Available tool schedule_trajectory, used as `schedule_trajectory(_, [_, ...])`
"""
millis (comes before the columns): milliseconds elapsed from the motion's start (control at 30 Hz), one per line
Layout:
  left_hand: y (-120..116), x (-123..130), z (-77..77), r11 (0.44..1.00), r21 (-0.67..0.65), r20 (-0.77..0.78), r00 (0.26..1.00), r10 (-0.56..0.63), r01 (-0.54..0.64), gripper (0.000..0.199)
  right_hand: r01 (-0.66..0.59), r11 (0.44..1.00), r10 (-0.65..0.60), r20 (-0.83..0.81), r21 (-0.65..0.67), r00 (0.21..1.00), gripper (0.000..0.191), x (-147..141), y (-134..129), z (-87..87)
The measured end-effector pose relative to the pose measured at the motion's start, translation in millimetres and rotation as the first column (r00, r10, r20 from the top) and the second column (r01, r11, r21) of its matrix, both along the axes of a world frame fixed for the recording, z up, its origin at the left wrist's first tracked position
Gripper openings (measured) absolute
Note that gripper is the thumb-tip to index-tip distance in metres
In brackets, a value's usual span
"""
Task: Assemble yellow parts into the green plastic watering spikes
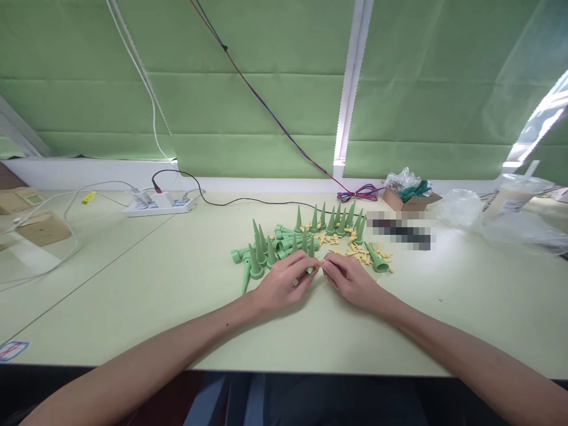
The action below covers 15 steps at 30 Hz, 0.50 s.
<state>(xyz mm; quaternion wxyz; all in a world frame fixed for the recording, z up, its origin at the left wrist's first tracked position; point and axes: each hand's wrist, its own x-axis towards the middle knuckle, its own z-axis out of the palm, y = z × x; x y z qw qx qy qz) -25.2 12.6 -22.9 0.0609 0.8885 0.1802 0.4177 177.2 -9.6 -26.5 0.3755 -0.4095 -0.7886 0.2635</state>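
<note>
My left hand [284,281] is closed round a green plastic spike [309,270], mostly hidden by the fingers. Thumb and forefinger of my right hand [352,281] pinch a small yellow plastic piece [320,265] right at the left fingertips; whether it sits in the green spike I cannot tell. Behind my left hand, several green cone-shaped spikes [256,263] stand upright, with ribbed green tubes [284,232] lying among them. Small yellow pieces [361,253] are scattered beyond my right hand, beside a hollow green cone [376,258] lying on its side.
A white power strip [160,204] lies at the back left, its black cable [248,200] running toward the spikes. An open cardboard box [408,201] and a lidded cup [510,198] with plastic bags stand at the right. Boxes [42,229] sit far left.
</note>
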Motion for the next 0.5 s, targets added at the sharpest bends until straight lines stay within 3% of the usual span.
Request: schedule_trajectory(500, [-1.0,-0.2,1.1,1.000,0.005,-0.029,1.000,0.010,-0.009,0.017,0.014,0.998,-0.016,0.025,0.059,1.000,0.032,-0.8,-1.3,-0.2])
